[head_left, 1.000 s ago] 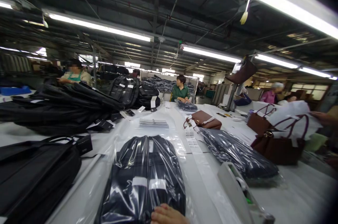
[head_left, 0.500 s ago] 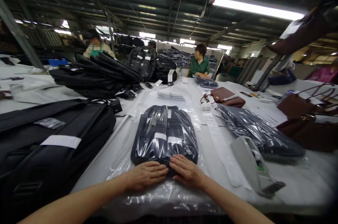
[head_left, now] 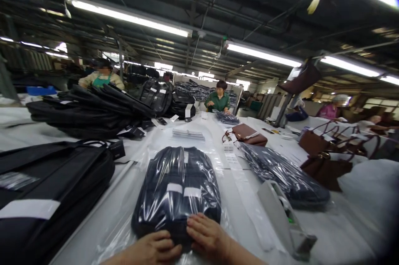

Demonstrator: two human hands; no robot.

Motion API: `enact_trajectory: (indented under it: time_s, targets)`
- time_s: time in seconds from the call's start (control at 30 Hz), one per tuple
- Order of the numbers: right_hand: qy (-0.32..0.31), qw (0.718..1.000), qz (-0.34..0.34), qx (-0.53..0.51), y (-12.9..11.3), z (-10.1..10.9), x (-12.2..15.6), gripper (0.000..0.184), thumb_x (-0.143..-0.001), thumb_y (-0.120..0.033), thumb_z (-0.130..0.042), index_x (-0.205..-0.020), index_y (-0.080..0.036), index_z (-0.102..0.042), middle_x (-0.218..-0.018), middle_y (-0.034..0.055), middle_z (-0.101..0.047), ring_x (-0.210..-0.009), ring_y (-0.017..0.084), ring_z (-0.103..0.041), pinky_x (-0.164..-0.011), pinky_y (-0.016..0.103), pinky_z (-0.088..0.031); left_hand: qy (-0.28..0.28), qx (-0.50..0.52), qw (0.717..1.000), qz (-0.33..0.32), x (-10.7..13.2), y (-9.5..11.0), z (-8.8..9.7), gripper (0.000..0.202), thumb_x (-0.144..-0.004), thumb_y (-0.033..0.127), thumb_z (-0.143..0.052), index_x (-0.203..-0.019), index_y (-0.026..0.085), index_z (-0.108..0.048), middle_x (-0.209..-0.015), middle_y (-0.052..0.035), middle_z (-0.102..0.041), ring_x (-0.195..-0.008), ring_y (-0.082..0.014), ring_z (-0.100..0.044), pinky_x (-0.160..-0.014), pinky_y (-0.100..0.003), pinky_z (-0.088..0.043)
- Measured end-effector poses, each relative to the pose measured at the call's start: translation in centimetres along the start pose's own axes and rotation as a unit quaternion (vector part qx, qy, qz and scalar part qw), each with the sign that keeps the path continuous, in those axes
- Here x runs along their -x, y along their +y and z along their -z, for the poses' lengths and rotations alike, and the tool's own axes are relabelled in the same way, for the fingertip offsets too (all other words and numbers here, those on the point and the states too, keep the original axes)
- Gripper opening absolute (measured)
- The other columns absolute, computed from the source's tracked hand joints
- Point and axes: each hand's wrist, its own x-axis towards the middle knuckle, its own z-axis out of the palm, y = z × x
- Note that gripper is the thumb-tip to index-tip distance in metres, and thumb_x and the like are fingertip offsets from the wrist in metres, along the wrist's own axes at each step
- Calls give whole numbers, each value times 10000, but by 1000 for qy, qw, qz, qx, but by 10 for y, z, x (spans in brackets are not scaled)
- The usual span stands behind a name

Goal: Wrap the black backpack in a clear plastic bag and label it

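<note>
The plastic-wrapped bag [head_left: 179, 204] lies at my twelve o'clock, its near end under my fingers. My right hand [head_left: 207, 235] rests spread flat on it; my left hand [head_left: 156, 249] has its fingers loosely bent there (whether they pinch plastic, I can't tell). From the bag, a black backpack [head_left: 67, 186] lies at nine, a grey dispenser [head_left: 270, 200] near three.

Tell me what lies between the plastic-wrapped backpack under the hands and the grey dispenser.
In the head view, a long pale strip lies on the white tabletop between the wrapped backpack and the grey dispenser.
</note>
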Motion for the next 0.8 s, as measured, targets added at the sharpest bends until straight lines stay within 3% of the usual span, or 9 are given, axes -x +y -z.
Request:
enact_trajectory:
  time_s: [0.13,0.27,0.37,0.43,0.53,0.6,0.7,0.8]
  targets:
    - [-51,998,-21,-38,-3,7,0,390,-904,-245,-480,-1256,-78,-477,-1257,169,-571,-1278,242,-416,-1001,439,-440,-32,27,999,16,5,0,-10,377,-907,171,-436,-1282,195,-474,-1309,-6,-538,-981,-217,-571,-917,-356,-409]
    - [-109,991,-68,-47,-25,36,12,574,-868,-382,-521,-1362,-131,-372,-1381,180,-442,-1313,302,-350,-1032,554,-346,-74,60,995,24,10,-1,-16,371,-909,125,-405,-1267,185,-481,-1388,-7,-454,-1089,-222,-511,-982,-352,-338]
    - [-137,985,-85,-54,-57,55,30,657,-813,-505,-552,-1359,-177,-391,-1357,159,-472,-1240,318,-430,-1009,538,-361,-79,70,994,21,10,-2,-15,324,-906,125,-407,-1193,202,-537,-1401,0,-436,-1106,-213,-499,-1000,-345,-316]
    - [-150,982,-105,-49,-75,56,38,556,-831,-461,-541,-1300,-172,-460,-1251,152,-560,-1115,299,-527,-941,496,-425,-87,66,994,22,9,-3,-15,322,-897,109,-407,-1168,204,-552,-1401,4,-436,-1114,-211,-492,-1009,-347,-305]
    - [-117,980,-155,-48,-86,45,41,259,-902,-243,-417,-1069,-156,-594,-975,122,-661,-831,230,-604,-739,399,-502,-90,57,994,22,10,-4,-19,330,-890,104,-413,-1175,200,-549,-1403,9,-434,-1109,-206,-488,-1005,-343,-299]
    - [-74,982,-166,-53,-85,39,40,298,-915,-151,-319,-959,-155,-613,-877,105,-666,-716,195,-585,-633,346,-497,-74,54,996,14,11,-5,-24,305,-898,134,-430,-1168,199,-556,-1395,6,-446,-1089,-199,-492,-993,-335,-298]
    - [-3,987,-157,-34,-77,40,36,318,-925,-118,-294,-1006,-122,-602,-975,138,-667,-834,202,-594,-704,352,-510,-55,48,997,7,13,-7,-31,304,-905,171,-458,-1198,193,-537,-1385,-4,-460,-1081,-194,-488,-974,-333,-298]
    - [1,993,-117,-4,-66,48,29,296,-932,-116,-328,-1063,-105,-593,-1135,142,-635,-1100,243,-535,-904,429,-463,-42,37,998,9,13,-6,-31,316,-905,177,-467,-1217,187,-519,-1362,-4,-487,-1066,-183,-491,-957,-328,-311]
